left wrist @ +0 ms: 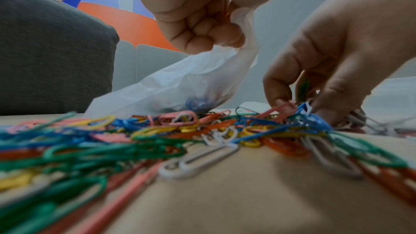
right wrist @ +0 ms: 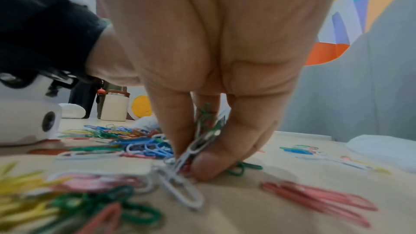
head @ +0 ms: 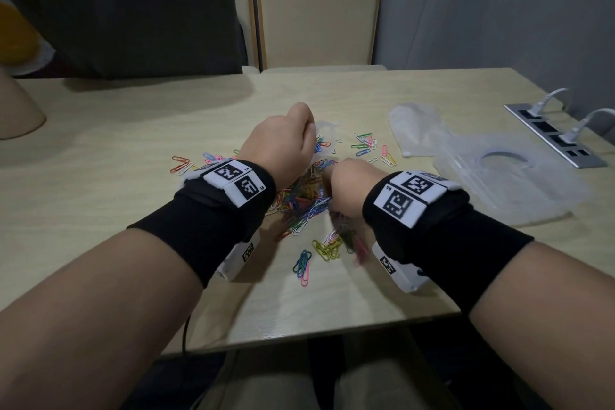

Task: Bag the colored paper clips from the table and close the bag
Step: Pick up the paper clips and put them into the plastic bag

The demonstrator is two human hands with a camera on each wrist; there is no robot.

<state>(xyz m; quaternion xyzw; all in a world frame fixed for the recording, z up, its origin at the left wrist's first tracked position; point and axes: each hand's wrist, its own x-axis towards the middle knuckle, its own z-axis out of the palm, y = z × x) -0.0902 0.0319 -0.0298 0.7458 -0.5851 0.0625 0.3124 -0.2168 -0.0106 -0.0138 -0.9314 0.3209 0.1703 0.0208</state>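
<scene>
Head view. Our left hand [head: 283, 143], centre frame, is fisted round the gathered mouth of a thin plastic bag [head: 324, 131]; only a scrap of it shows past the knuckles. Our right hand [head: 346, 188], just right of and below the left, is curled down into the main heap of paper clips [head: 299, 200] on the surface [head: 116, 150]. More clips lie scattered to the left, upper right and lower centre. Spare clear packaging [head: 499, 173] sits at right, well apart.

Left wrist view. The bag [left wrist: 180, 84] hangs from our left hand [left wrist: 198, 24], its belly resting behind the heap, a few clips dimly visible inside. Our right hand's fingers [left wrist: 279, 84] pinch into the pile.

Right wrist view. Our grip is narrow: thumb and fingers [right wrist: 173, 122] pinch a small bunch of clips [right wrist: 198, 141], white and green, right at the surface.

To do this step well, we judge: pinch a tangled bunch, lift slowly so stragglers drop, and have the left hand loosen the bag mouth before delivery.

Hidden: the bag's opening is inside the fist. The foreground clips are blurred. How many clips we hold, we cannot tell.
</scene>
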